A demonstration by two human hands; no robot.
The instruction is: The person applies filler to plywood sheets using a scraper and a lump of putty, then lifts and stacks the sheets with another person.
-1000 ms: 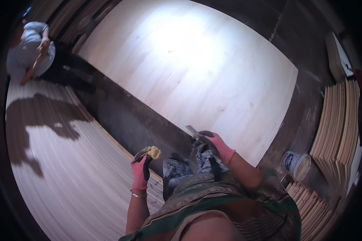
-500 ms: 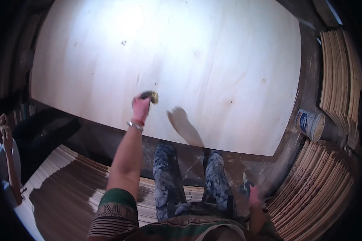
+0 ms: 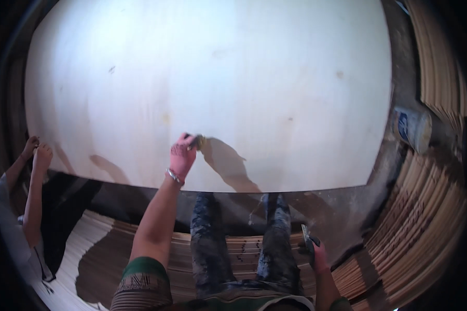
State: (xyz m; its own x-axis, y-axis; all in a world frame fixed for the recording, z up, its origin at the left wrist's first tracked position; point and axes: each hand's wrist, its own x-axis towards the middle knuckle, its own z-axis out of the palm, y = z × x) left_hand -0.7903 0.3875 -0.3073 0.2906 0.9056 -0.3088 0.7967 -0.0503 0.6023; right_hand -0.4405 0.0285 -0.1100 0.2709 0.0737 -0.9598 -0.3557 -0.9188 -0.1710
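Note:
A large pale plywood sheet (image 3: pixel 218 93) lies in front of me, with a few darker knots in its face. My left hand (image 3: pixel 182 155), in a pink glove, is closed on a dark scraper (image 3: pixel 193 142) that carries a yellowish lump of putty (image 3: pixel 202 142). It is low over the sheet near its front edge; the shadow meets the lump, but whether it touches I cannot tell. Down by my right leg, off the sheet, my right hand (image 3: pixel 319 255) grips a putty knife (image 3: pixel 307 237) with its blade pointing up. Its glove is pink too.
Another person's hands (image 3: pixel 40 153) are at the sheet's left corner. Stacked thin boards (image 3: pixel 404 223) stand at the right, with more boards (image 3: pixel 443 62) farther back. A white and blue bucket (image 3: pixel 412 128) rests by them. Behind my legs lies another stack (image 3: pixel 181 259).
The view has shifted over the sheet. My left hand with the scraper is lower in the picture, and my right hand sits slightly higher. The other person's hands have come to the sheet's corner.

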